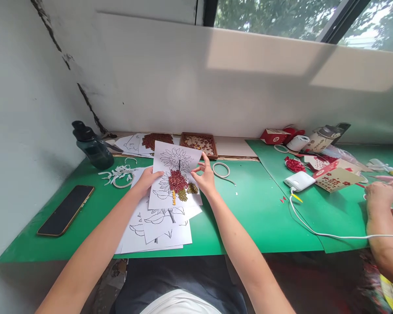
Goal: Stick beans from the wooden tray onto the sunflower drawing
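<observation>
A white sheet [160, 153] with a line drawing of a sunflower is raised above the table, tilted toward me. Red beans [177, 180], green beans [182, 194] and a short yellow strip [174, 197] cover part of the drawing. My left hand [148, 179] pinches the sheet's left edge, thumb on top. At the right edge, my right hand [204, 175] has its thumb and index finger around the paper, the other fingers curled. More drawn sheets [163, 235] lie beneath on the green table.
A dark bottle [96, 150], phone [66, 210] and white cord [119, 176] lie left. Behind are a bean tray [199, 144] and a red-brown pile [157, 141]. Right: a cord ring [221, 171], white device [299, 181], patterned box [337, 176], cable [340, 237] and another person's hands [381, 194].
</observation>
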`<state>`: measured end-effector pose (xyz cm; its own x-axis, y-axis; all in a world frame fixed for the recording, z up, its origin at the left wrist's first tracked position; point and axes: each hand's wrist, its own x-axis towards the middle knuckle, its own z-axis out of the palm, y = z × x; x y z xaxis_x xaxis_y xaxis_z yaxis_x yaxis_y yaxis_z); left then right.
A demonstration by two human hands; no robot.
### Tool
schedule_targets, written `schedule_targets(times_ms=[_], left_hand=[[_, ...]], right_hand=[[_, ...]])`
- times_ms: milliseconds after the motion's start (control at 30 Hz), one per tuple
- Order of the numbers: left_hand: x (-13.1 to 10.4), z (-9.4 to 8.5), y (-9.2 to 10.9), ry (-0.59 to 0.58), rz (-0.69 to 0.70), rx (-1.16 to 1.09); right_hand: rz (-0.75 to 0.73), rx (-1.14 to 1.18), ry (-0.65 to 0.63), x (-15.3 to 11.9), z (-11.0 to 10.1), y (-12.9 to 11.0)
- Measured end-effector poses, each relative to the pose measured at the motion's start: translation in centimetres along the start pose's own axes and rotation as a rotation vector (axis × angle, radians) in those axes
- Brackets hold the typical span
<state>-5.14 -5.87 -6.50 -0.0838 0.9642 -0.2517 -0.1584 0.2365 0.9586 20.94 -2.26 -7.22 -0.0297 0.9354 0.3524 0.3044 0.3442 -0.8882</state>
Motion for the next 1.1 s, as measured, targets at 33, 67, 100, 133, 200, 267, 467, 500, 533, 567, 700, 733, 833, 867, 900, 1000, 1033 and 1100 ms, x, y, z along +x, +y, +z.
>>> schedule_targets(times_ms=[33,67,100,133,200,267,467,500,533,567,700,733,833,867,900,1000,1033,1100], left_hand=[[0.0,0.0,0.0,0.001,0.000,0.002],[0.0,0.0,0.0,0.002,0.002,0.005],[0.0,0.1,0.0,0.001,0.005,0.009],[0.0,0.1,-0.1,0.001,0.007,0.014],[0.1,0.2,-0.1,-0.001,0.012,0.023],[0.1,0.2,-0.2,-0.006,0.020,0.027],[0.3,0.0,-0.4,-0.022,0.036,0.025],[0.3,0.0,-0.4,-0.026,0.038,0.024],[0.3,0.0,-0.4,-0.029,0.040,0.023],[0.3,0.0,-0.5,-0.031,0.042,0.023],[0.3,-0.1,-0.5,-0.032,0.042,0.032],[0.3,-0.1,-0.5,-0.032,0.041,0.035],[0.4,-0.1,-0.4,-0.032,0.039,0.044],[0.4,-0.1,-0.4,-0.031,0.040,0.046],[0.4,-0.1,-0.4,-0.031,0.040,0.048],[0.4,-0.1,-0.4,-0.033,0.040,0.053],[0.4,-0.1,-0.3,-0.034,0.041,0.054],[0.4,-0.1,-0.3,-0.033,0.039,0.056]], right_hand=[[-0.016,-0.030,-0.021,-0.1,0.1,-0.2],[-0.027,-0.051,-0.042,-0.2,0.1,-0.3],[-0.035,-0.068,-0.061,-0.3,0.1,-0.4],[-0.039,-0.083,-0.082,-0.3,0.0,-0.5],[-0.033,-0.106,-0.137,-0.2,-0.1,-0.6],[-0.022,-0.115,-0.208,-0.2,-0.3,-0.7],[-0.035,-0.167,-0.384,-0.4,-0.5,-0.7],[-0.036,-0.181,-0.394,-0.4,-0.5,-0.7],[-0.039,-0.192,-0.399,-0.4,-0.5,-0.6],[-0.041,-0.200,-0.400,-0.4,-0.5,-0.6],[-0.046,-0.219,-0.367,-0.2,-0.5,-0.5],[-0.048,-0.219,-0.355,-0.2,-0.6,-0.5],[-0.054,-0.192,-0.302,-0.1,-0.8,-0.8],[-0.053,-0.178,-0.284,-0.1,-0.9,-0.9],[-0.050,-0.165,-0.275,-0.1,-1.0,-1.0],[-0.032,-0.146,-0.342,-0.2,-1.1,-1.3],[-0.028,-0.147,-0.379,-0.3,-1.1,-1.3],[-0.033,-0.143,-0.400,-0.3,-1.1,-1.4]])
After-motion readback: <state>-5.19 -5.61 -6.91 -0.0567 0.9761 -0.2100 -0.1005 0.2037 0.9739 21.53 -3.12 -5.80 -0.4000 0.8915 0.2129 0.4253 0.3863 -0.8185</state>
